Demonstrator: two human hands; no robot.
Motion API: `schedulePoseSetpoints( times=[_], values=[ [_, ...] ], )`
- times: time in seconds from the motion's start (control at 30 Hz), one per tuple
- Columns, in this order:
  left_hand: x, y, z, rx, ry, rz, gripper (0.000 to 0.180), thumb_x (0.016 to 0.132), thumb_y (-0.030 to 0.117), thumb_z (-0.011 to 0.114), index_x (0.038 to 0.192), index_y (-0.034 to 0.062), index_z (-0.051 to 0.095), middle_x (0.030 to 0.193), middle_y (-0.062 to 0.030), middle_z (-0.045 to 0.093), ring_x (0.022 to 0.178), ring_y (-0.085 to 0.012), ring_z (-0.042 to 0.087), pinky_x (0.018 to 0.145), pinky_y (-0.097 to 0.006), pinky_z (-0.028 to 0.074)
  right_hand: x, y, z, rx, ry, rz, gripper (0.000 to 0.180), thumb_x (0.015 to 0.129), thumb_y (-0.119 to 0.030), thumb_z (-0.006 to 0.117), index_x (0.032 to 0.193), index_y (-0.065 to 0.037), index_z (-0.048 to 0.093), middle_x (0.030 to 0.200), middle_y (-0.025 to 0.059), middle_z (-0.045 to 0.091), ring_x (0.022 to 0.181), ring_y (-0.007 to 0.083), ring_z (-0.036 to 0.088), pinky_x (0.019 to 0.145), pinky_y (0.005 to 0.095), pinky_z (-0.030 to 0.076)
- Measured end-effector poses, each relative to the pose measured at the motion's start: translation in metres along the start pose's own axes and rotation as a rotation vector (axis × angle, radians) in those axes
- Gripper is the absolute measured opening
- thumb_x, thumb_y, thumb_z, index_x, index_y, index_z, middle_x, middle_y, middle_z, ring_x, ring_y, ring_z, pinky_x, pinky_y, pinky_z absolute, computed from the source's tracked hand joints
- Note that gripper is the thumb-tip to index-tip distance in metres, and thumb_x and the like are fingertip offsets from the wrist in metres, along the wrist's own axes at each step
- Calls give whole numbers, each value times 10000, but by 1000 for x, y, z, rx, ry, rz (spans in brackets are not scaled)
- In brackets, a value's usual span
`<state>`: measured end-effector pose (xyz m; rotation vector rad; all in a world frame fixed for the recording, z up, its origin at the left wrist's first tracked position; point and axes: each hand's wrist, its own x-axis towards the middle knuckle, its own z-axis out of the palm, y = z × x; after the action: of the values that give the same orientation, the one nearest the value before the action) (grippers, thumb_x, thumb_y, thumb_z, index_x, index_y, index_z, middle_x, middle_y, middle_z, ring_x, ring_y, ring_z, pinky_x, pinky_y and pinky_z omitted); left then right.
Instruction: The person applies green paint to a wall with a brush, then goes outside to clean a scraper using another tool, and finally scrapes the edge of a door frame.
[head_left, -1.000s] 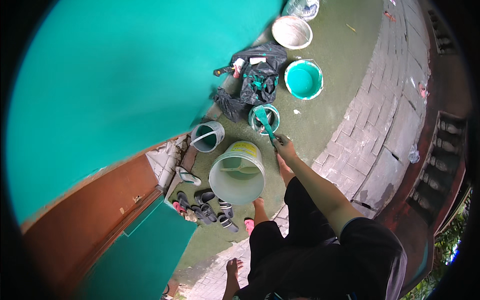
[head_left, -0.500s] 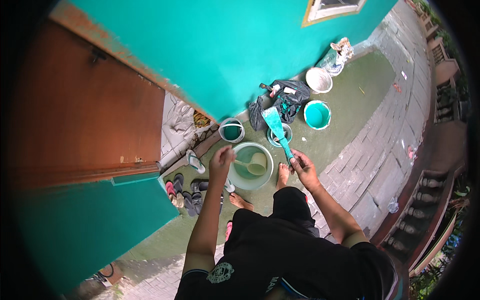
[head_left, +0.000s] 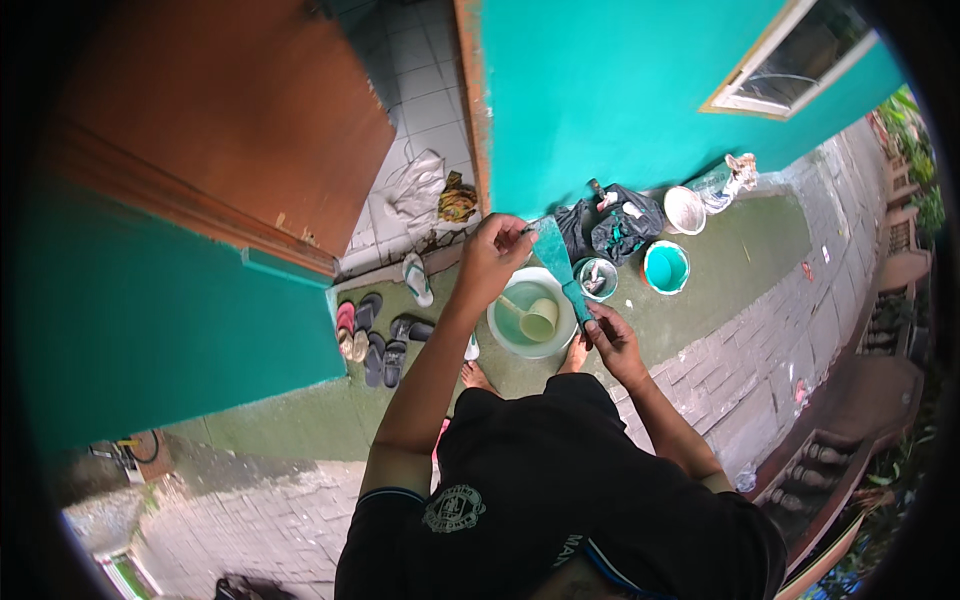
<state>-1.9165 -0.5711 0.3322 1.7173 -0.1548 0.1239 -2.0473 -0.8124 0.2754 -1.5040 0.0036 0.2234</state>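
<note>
A putty knife (head_left: 553, 258) with a wide, turquoise-smeared blade is held up in front of me. My right hand (head_left: 617, 345) is closed round its handle. At the blade's far corner, the bent fingers of my left hand (head_left: 492, 262) are pinched together on the edge. Below it on the floor, between my feet and the wall, a pale round basin (head_left: 500, 333) holds cloudy greenish liquid. A cream dipper (head_left: 539, 319) lies in it, handle pointing left. Right of the basin is a small paint-stained bucket (head_left: 609, 285) with something whitish inside.
A bucket of turquoise paint (head_left: 667, 268), a white bucket (head_left: 685, 210) and a black plastic bag (head_left: 630, 228) stand along the turquoise wall (head_left: 620, 90). Several sandals (head_left: 375, 355) lie left of my feet. A brown door (head_left: 220, 130) opens onto a tiled floor with a white cloth (head_left: 414, 187).
My left hand has moved up and right from above the basin to the blade. The putty knife has tilted slightly left. The view has shifted, showing more of the doorway.
</note>
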Motion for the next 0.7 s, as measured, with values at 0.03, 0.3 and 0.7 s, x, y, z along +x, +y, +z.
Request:
schedulePoseSetpoints(
  times=[0.03,0.3,0.7],
  values=[
    [-6,-3,-12,0,26,-4,222,827,163,761,938,20,632,749,-13,594,665,-72,518,614,-238,454,2,-4,8,-28,-26,6,312,961,-116,601,1265,-59,561,908,14,619,784,100,578,687,264,491],
    [-92,-56,-115,61,194,-357,259,860,233,731,950,-3,673,815,-37,673,743,-80,605,693,-238,492,33,-10,102,-597,-316,-81,266,920,-176,642,1099,-11,534,898,186,640,817,275,661,710,373,489],
    [-144,-78,-241,101,705,-174,217,964,226,599,957,11,619,715,-55,605,595,-98,533,565,-267,454,76,-12,234,-655,-514,-275,265,916,-198,638,1049,4,529,800,208,607,727,368,625,621,414,457]
  ],
)
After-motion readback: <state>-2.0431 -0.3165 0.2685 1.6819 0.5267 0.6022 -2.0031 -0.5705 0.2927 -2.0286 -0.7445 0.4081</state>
